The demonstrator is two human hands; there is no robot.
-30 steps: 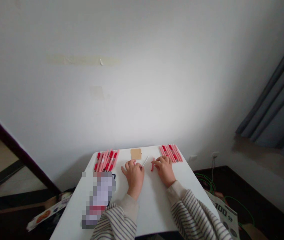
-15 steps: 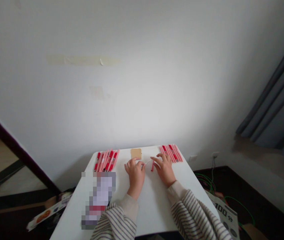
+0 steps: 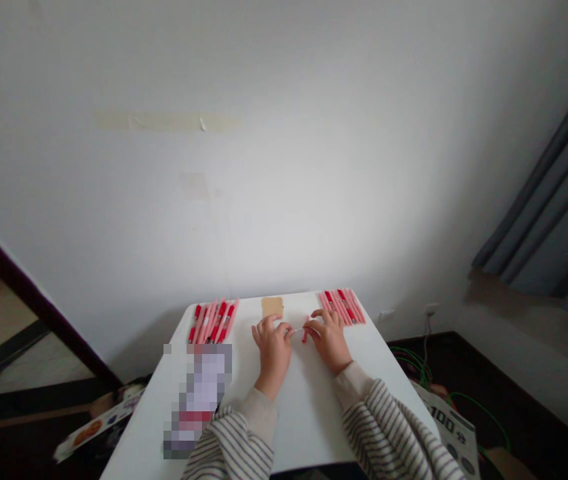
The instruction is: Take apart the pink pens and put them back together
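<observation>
A thin white pen refill (image 3: 298, 331) stretches between my hands over the middle of the table. My left hand (image 3: 275, 347) pinches one end of it with thumb and forefinger, the other fingers curled loosely. At the opposite end, the thumb and forefinger of my right hand (image 3: 331, 338) close on it. Just beside those right fingertips lies a short pink pen barrel (image 3: 305, 339) on the white table, partly hidden by the fingers. Past my left hand is a small tan square pad (image 3: 272, 307).
Several red and pink pens (image 3: 213, 321) lie in a row at the table's far left, and another row of pens (image 3: 343, 307) at the far right. A blurred-out flat item (image 3: 201, 400) sits front left. The wall (image 3: 284, 167) rises behind the white table (image 3: 309, 427).
My right thumb and forefinger have come down and closed on the right end of the refill. The refill now lies more level; my left hand has shifted slightly right.
</observation>
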